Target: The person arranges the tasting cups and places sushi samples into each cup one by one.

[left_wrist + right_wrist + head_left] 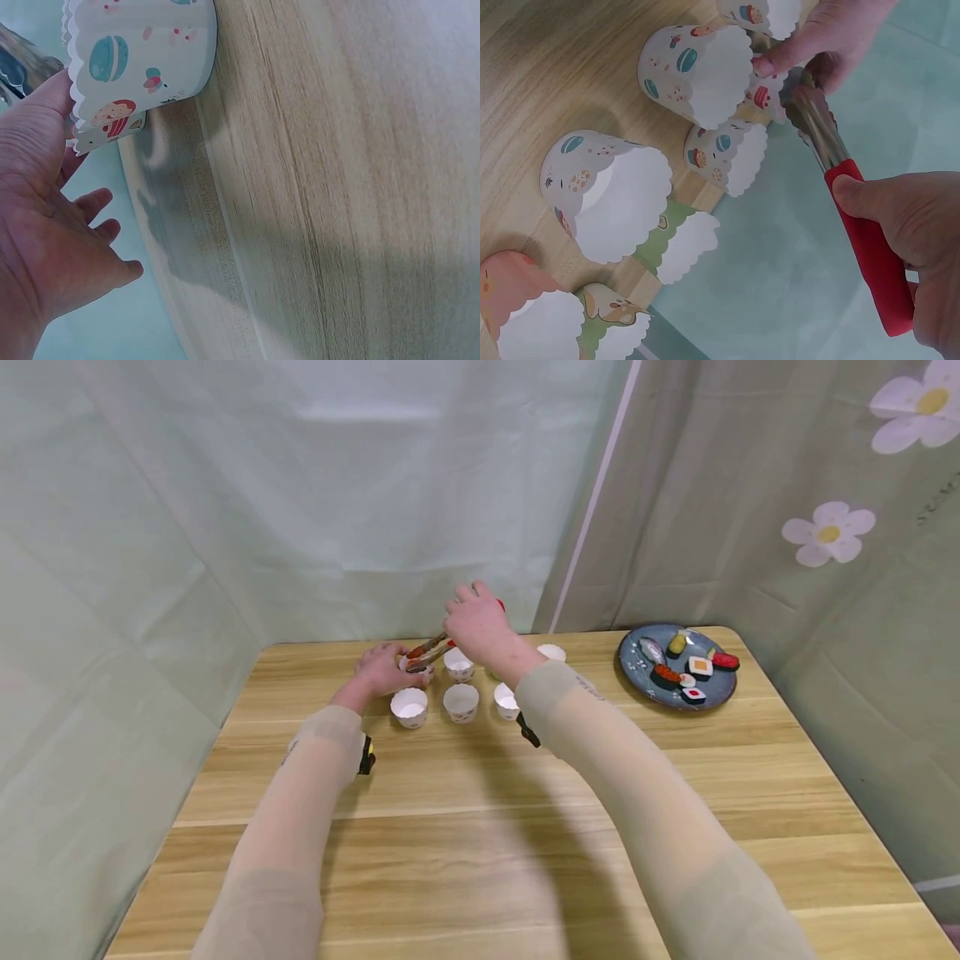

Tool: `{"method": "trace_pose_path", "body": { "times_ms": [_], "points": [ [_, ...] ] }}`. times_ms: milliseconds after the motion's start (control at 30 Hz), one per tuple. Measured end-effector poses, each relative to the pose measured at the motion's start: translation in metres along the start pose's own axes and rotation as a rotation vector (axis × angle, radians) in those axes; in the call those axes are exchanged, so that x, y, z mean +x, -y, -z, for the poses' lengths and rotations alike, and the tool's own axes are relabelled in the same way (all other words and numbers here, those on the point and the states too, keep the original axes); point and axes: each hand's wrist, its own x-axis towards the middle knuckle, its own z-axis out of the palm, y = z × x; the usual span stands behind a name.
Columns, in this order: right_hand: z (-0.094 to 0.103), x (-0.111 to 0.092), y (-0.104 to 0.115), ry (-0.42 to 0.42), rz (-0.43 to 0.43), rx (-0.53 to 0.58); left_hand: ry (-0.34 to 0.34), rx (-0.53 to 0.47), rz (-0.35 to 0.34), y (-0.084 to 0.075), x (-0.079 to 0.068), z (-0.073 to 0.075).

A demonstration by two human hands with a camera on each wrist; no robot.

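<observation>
My right hand (477, 625) grips the red handles of metal tongs (870, 255). Their tips point down-left to the back-left paper cup (761, 97); an orange-red patch shows at the tips, too small to identify. On that same cup my left hand (381, 672) has thumb and fingers at opposite sides of the wall, its other fingers spread loosely in the left wrist view. Just in front stands a white cup (409, 707) with a scalloped rim and macaron print (142, 52). Beside these two are more white cups (461, 702), and the right wrist view shows green ones (676, 238).
A blue plate (634, 675) holding several toy sushi pieces (701, 667) sits at the table's back right. The cups stand in two rows near the back edge of the wooden table (450, 827). Curtains (420, 485) hang behind it.
</observation>
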Motion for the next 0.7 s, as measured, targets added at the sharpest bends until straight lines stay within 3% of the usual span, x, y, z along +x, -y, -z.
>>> {"method": "trace_pose_path", "body": {
  "times_ms": [233,333,500,700],
  "points": [
    [0.005,-0.003,-0.004,0.025,-0.004,0.006,0.000,0.004,-0.007,0.007,0.006,-0.002],
    [0.009,-0.007,-0.009,0.041,-0.017,0.030,0.007,0.009,0.000,0.003,0.002,0.000],
    [0.011,-0.020,-0.025,0.009,-0.020,0.089,0.000,0.007,0.003,-0.007,-0.008,0.005],
    [0.001,-0.037,-0.049,-0.012,-0.041,0.133,-0.001,-0.008,-0.010,-0.006,-0.010,0.006]
  ]
}}
